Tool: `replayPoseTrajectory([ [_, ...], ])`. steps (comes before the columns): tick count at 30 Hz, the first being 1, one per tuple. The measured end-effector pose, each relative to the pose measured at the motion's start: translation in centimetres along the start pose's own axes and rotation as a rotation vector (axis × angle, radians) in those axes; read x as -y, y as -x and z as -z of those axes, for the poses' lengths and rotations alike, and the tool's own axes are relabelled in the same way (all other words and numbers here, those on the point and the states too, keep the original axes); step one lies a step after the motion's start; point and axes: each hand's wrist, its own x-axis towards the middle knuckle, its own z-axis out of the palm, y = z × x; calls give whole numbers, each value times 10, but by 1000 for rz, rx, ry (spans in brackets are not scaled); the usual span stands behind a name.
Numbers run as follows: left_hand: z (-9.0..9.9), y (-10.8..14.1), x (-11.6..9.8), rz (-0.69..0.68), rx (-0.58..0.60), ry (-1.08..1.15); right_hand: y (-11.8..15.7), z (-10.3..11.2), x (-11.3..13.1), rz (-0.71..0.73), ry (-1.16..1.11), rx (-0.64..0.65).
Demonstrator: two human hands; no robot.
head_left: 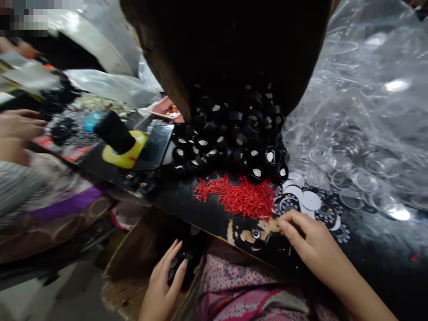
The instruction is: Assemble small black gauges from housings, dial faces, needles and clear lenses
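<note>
My left hand (pixel 163 278) reaches over a cardboard box (pixel 129 263) below the table edge. Its fingers are stretched out and apart, with a dark round piece (pixel 174 269) showing beside the thumb; whether they touch is unclear. My right hand (pixel 309 236) rests at the table's front edge, thumb and forefinger pinched together. Anything between those fingertips is too small to make out. Just beyond them lie printed dial discs (pixel 289 203) with white backs (pixel 310 200), and a heap of thin red pointers (pixel 245 196). A small round metal-looking part (pixel 256 233) sits left of the pinch.
Black round housings (pixel 234 138) spill from a big dark container (pixel 227 44). Clear plastic covers (pixel 361 178) and plastic bags fill the right side. Left are a phone (pixel 154 147), yellow tape roll (pixel 125 149) and pink tray (pixel 167 109). Another person's hand (pixel 20 133) is at far left.
</note>
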Motion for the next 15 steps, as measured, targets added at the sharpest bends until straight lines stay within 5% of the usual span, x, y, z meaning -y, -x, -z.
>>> replayPoseTrajectory([
  [4, 13, -59, -56, -346, -125, -80, -2, -14, 8, 76, 21, 97],
  [8, 7, -143, -108, -472, -289, -179, 2, -19, 9, 93, 65, 114],
  [11, -3, -179, -116, -526, -298, -248, 6, -23, 8, 140, 45, 126],
  [15, -12, -179, -105, -525, -371, -296, 8, -27, 9, 170, 20, 119],
])
